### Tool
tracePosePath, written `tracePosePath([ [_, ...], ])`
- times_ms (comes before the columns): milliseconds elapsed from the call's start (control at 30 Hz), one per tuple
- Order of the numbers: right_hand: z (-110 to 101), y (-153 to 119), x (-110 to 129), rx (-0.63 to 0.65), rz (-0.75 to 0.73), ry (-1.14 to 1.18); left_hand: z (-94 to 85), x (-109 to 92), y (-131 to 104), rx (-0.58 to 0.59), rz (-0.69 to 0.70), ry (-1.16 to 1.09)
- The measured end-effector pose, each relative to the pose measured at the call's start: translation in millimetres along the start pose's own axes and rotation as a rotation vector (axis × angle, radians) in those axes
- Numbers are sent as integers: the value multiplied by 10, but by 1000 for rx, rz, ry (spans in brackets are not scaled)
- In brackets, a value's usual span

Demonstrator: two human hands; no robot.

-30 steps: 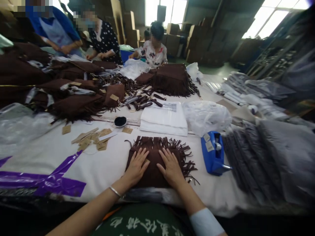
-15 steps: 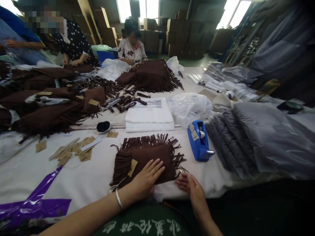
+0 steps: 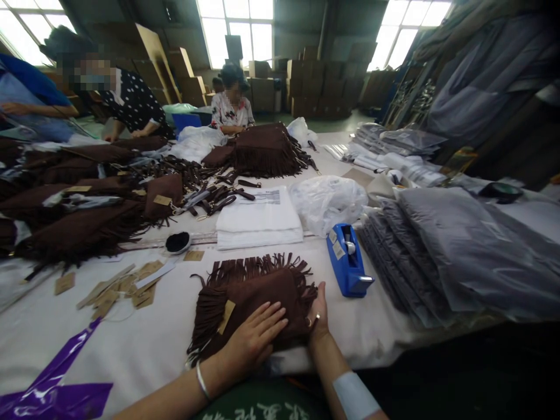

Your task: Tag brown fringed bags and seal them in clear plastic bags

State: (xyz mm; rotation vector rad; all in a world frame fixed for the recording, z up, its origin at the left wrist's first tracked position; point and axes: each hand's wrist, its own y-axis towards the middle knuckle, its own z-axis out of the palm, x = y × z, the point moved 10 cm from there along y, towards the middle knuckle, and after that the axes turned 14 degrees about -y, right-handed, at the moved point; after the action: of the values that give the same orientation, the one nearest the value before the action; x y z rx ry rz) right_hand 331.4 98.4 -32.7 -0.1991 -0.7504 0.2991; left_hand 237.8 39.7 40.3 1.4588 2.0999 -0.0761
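A dark brown fringed bag [image 3: 262, 289] with a small tan hang tag [image 3: 226, 317] lies on the white-covered table at its near edge. My left hand [image 3: 254, 335] rests flat on the bag's face, fingers stretched out. Against the bag's right side is my right hand [image 3: 319, 312], its palm touching the fringe and its fingers straight and pointing away from me. Part of the right hand's fingers is hidden by the fringe. A small metal ring shows beside it.
A blue tape dispenser [image 3: 349, 259] and grey garments in clear bags [image 3: 441, 251] lie to the right. Loose tan tags [image 3: 126, 283] and purple plastic [image 3: 65, 373] are at left. Behind are folded white sheets [image 3: 260, 219] and piled brown bags [image 3: 262, 149]. Co-workers stand across the table.
My right hand has moved in from beside the bag to touch its right side. The left hand stays flat on the bag. The camera view has tilted up.
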Motion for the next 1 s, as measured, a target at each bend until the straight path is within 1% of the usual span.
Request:
tracePosePath([
  [67,-110,86,196,-61,-112,-19,7,-22,17,25,0,-39],
  [133,-162,100,413,-101,-242,-90,-6,-67,25,65,20,-111],
  [167,-155,89,508,-119,-303,-187,-25,-91,14,89,33,-149],
  [200,-108,70,592,-130,-369,-360,-60,-109,-13,103,45,-183],
  [233,-21,48,647,-134,-432,-586,-123,-116,-58,92,58,-209],
  [267,91,29,659,-128,-485,-820,-220,-99,-122,46,63,-224],
  [300,205,19,626,-112,-523,-1017,-352,-40,-211,-41,43,-226],
  [333,310,15,561,-88,-547,-1180,-510,70,-332,-163,-9,-220],
  [367,403,17,473,-55,-558,-1320,-677,229,-495,-306,-100,-215],
  [400,478,23,373,-16,-556,-1448,-833,429,-704,-454,-229,-216],
  [433,533,31,277,17,-550,-1582,-956,651,-952,-587,-387,-226],
  [467,576,38,184,48,-543,-1745,-1037,866,-1220,-698,-558,-245],
  [500,599,46,104,77,-531,-1905,-1078,1053,-1482,-782,-722,-279],
  [533,607,54,42,103,-512,-2034,-1084,1204,-1713,-835,-865,-327],
  [567,606,59,3,120,-493,-2115,-1068,1317,-1899,-867,-982,-386],
  [600,605,62,-20,124,-477,-2169,-1046,1392,-2035,-888,-1066,-450],
  [667,603,56,-62,91,-440,-2228,-1008,1456,-2164,-913,-1145,-572],
  [767,613,-15,-151,-79,-381,-2178,-979,1432,-2124,-945,-1147,-702],
  [833,666,-129,-242,-183,-360,-2061,-934,1396,-2049,-969,-1134,-793],
  [867,716,-200,-287,-205,-354,-1996,-910,1378,-2016,-986,-1125,-840],
  [900,785,-271,-329,-191,-350,-1938,-885,1362,-1990,-1001,-1113,-888],
  [933,873,-339,-363,-136,-346,-1890,-864,1349,-1973,-1017,-1101,-938],
  [967,965,-404,-369,-56,-346,-1850,-844,1339,-1965,-1032,-1087,-995],
  [1000,1041,-462,-326,21,-354,-1809,-827,1336,-1965,-1047,-1073,-1062],
])
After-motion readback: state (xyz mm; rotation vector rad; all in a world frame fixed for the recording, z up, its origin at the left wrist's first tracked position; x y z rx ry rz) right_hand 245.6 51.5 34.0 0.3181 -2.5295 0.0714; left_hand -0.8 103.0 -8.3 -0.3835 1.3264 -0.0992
